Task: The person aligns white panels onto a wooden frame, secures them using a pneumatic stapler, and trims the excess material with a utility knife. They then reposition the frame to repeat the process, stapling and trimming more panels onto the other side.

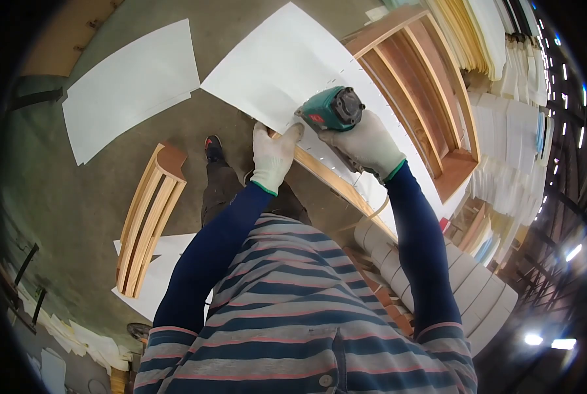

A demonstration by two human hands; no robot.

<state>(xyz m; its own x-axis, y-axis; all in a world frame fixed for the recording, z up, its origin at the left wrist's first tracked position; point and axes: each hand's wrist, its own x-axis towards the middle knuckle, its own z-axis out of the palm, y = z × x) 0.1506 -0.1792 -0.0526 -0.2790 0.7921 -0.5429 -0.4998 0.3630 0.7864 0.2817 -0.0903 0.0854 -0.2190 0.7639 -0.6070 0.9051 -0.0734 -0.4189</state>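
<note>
My right hand [367, 146], in a white glove, grips a green staple gun [333, 108] and holds it against a large white sheet [287, 65] laid over a curved wooden frame [333, 180]. A row of small staples runs along the sheet near the tool. My left hand [273, 156], also gloved, presses the sheet's edge down on the frame's rim, just left of the gun.
An open wooden frame [431, 92] lies under the sheet's far side. Another white sheet [129, 85] lies on the floor to the left. A curved wooden frame [147, 217] stands lower left. Stacks of white padded parts [464, 289] and panels [510, 131] fill the right.
</note>
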